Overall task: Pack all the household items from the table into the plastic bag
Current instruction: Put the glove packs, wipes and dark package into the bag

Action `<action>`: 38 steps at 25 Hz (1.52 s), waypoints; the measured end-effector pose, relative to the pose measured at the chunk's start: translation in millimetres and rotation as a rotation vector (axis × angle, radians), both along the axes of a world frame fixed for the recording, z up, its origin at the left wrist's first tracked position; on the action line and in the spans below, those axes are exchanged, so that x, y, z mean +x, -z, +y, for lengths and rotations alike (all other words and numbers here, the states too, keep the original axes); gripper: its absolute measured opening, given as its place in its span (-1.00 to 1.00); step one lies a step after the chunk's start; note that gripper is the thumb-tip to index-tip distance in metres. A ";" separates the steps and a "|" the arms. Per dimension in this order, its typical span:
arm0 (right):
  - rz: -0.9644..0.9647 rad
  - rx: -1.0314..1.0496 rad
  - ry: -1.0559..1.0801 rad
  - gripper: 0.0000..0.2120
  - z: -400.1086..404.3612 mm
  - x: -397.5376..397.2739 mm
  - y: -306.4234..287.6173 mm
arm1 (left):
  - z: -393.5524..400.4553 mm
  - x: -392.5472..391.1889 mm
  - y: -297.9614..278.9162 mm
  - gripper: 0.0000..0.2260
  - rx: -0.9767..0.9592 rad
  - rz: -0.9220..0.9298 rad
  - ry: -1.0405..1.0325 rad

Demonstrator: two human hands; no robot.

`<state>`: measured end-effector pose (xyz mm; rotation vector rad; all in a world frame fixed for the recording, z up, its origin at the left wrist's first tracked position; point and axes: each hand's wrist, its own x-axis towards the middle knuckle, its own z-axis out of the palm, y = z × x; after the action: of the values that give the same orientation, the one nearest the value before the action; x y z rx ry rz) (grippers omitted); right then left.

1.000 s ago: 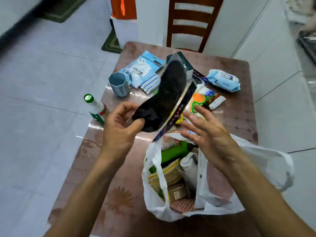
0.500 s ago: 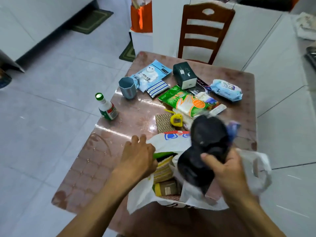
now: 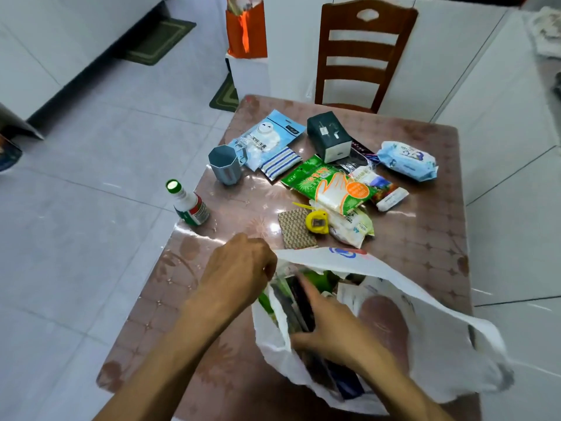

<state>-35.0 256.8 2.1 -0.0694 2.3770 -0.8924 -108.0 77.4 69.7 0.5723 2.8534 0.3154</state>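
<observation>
A glossy brown patterned table stands on pale floor tiles, a slatted wooden chair at its far edge; bare tabletop lies open along the left and right margins. At the near edge sits the thin, crinkled white plastic bag, mouth gaping. The left hand is fisted on the bag's left rim, pulling it wide. The right hand reaches inside, fingers closed around a flat dark packet (blurred, contents unclear). Beyond the bag lie a green glove packet, a yellow tape measure, a faceted grey-blue cup and a green-capped bottle near the left edge.
</observation>
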 end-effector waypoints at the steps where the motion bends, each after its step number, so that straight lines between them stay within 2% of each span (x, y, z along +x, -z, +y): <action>1: 0.113 0.092 0.079 -0.08 -4.6 -4.0 -0.3 | -2.4 0.3 0.2 -0.75 -0.056 -0.025 0.002; 3: 0.386 0.379 0.070 -0.22 -11.4 -6.6 -4.0 | -10.6 -0.3 1.4 -0.68 -0.042 -0.063 0.048; 4: 0.535 0.432 0.046 -0.33 -11.5 -5.2 -7.4 | -14.3 -3.6 2.2 -0.64 0.083 -0.092 0.092; 5: 0.676 0.384 0.058 -0.49 -9.2 -6.0 -15.0 | -15.2 -10.0 2.3 -0.63 0.262 -0.155 0.105; 7: 0.821 0.184 0.134 -0.80 -1.1 -23.2 -34.5 | -13.5 -35.1 9.9 -0.67 0.699 -0.291 -0.038; 8: 0.843 0.121 0.183 -0.87 4.7 -41.1 -42.4 | -9.0 -52.4 21.6 -0.71 0.852 -0.317 -0.165; 9: 0.838 0.092 0.230 -0.89 10.8 -63.8 -49.6 | -2.3 -71.3 39.9 -0.74 0.903 -0.322 -0.300; 10: 0.805 0.099 0.248 -0.89 16.7 -88.8 -53.1 | 4.4 -91.4 63.5 -0.78 0.832 -0.302 -0.389; 12: 0.626 0.205 0.187 -0.82 27.8 -145.4 -43.0 | 17.1 -126.7 117.0 -0.76 0.445 -0.303 -0.363; 14: 0.374 0.331 0.046 -0.70 35.1 -193.0 -15.1 | 32.2 -146.3 166.3 -0.54 0.116 -0.378 -0.214; 15: 0.299 0.376 -0.032 -0.63 36.5 -207.1 2.0 | 38.7 -152.3 185.0 -0.43 0.047 -0.403 -0.168; 17: 0.216 0.389 -0.150 -0.50 37.2 -223.7 40.8 | 45.5 -163.1 216.4 -0.26 0.023 -0.357 -0.155; 19: 0.172 0.419 -0.244 -0.43 40.1 -227.0 76.1 | 44.9 -169.6 236.8 -0.16 0.055 -0.313 -0.210; 21: 0.177 0.484 -0.300 -0.40 43.1 -224.4 101.8 | 39.7 -173.0 241.0 -0.25 0.159 -0.412 -0.289; 23: 0.289 0.555 -0.361 -0.45 42.7 -223.5 115.9 | 33.7 -169.9 235.4 -0.51 0.240 -0.479 -0.331; 25: 0.346 0.553 -0.430 -0.55 36.9 -223.5 121.1 | 23.9 -162.7 219.0 -0.74 0.312 -0.443 -0.403; 26: 0.334 0.520 -0.442 -0.58 34.1 -222.1 122.0 | 16.0 -156.9 205.7 -0.80 0.356 -0.412 -0.442; 28: 0.260 0.478 -0.437 -0.59 29.7 -215.4 123.3 | -4.1 -143.9 165.1 -0.83 0.556 -0.356 -0.559; 30: 0.193 0.401 -0.293 -0.66 27.8 -211.7 110.4 | -24.6 -129.7 105.1 -0.79 0.844 -0.302 -0.602; 31: 0.183 0.327 -0.176 -0.67 28.2 -210.8 96.8 | -33.4 -120.2 70.0 -0.77 0.952 -0.260 -0.543; 33: 0.245 0.175 0.068 -0.64 32.8 -207.7 59.6 | -41.3 -95.6 -2.5 -0.75 1.113 -0.265 -0.270; 34: 0.299 0.093 0.205 -0.62 37.8 -203.1 36.8 | -38.4 -82.4 -31.9 -0.75 1.131 -0.310 -0.105; 35: 0.364 0.003 0.342 -0.61 43.2 -194.9 11.5 | -32.5 -70.2 -53.3 -0.76 1.056 -0.328 0.065; 38: 0.518 -0.257 0.599 -0.59 57.7 -147.8 -55.3 | 1.1 -37.4 -65.2 -0.73 0.478 -0.226 0.432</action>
<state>-182.8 314.5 57.5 0.3729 2.7926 -1.6223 -145.4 78.5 134.9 1.1318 2.3531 0.9207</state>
